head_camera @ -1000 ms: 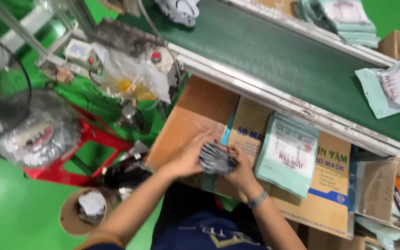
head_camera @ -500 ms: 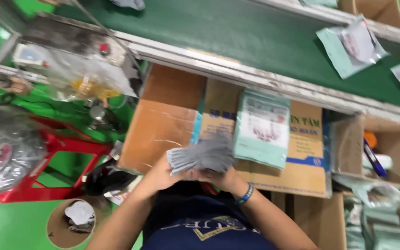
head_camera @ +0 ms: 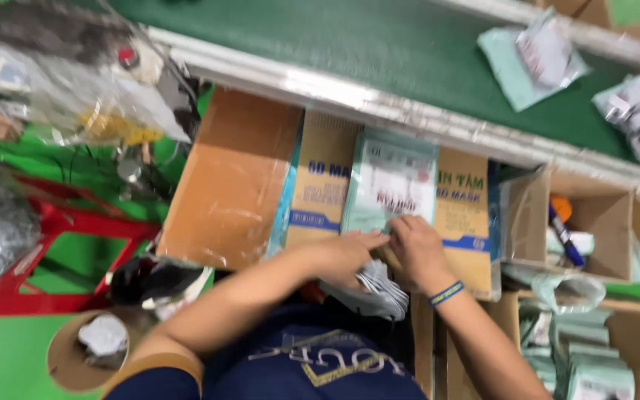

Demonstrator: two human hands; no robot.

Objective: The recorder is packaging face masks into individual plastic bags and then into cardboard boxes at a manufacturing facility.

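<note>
Left hand: the left hand (head_camera: 350, 252) lies flat with its fingers stretched out, fingertips on the bottom edge of the pale green plastic mask packet (head_camera: 392, 185).
Right hand: the right hand (head_camera: 418, 248) is right beside the left one, fingers bent down onto the same bottom edge. I cannot tell if it is pinching the edge or just pressing on it.
Wristband: a blue and yellow band (head_camera: 447, 293) goes round the right wrist.
Packet: the pale green packet lies flat on top of a printed cardboard box lid, tan with blue stripes (head_camera: 462, 215).
Grey stack: a stack of thin grey face masks (head_camera: 379, 285) sits just under both hands, close to the person's body.
Plain box: a plain brown cardboard box (head_camera: 231, 185) is just left of the printed one.
Belt: a dark green conveyor belt (head_camera: 379, 52) runs past the boxes, with two more filled pale green packets (head_camera: 535, 63) lying on it.
Small box: an open cardboard box (head_camera: 601, 222) on the right holds a blue pen (head_camera: 566, 237).
</note>
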